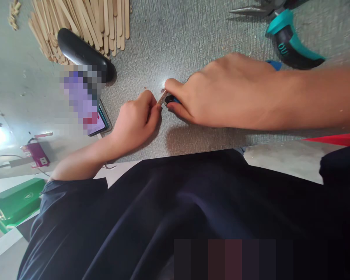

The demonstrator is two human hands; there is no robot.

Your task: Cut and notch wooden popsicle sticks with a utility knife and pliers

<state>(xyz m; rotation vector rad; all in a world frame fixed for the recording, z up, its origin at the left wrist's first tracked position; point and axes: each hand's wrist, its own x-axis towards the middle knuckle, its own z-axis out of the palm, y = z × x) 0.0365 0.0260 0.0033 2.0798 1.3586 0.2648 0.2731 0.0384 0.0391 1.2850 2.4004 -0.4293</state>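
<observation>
My left hand (138,122) is closed, with thumb and fingertips pinching a small piece of wooden craft stick (161,98). Its other end meets the thumb side of my right hand (221,93). That hand is wrapped around a blue-and-black utility knife (169,100), whose dark front part shows between thumb and forefinger. A blue end sticks out behind the knuckles; the rest of the handle is hidden in the palm. Both hands are close together above the grey textured table (186,42), near its front edge.
Many wooden craft sticks (105,23) lie at the back left, beside a black oblong case (84,50) and a phone (97,124) with its screen lit. Long-nose pliers (288,35) with teal-and-black handles lie back right. A purple power adapter (36,153) with cables sits far left.
</observation>
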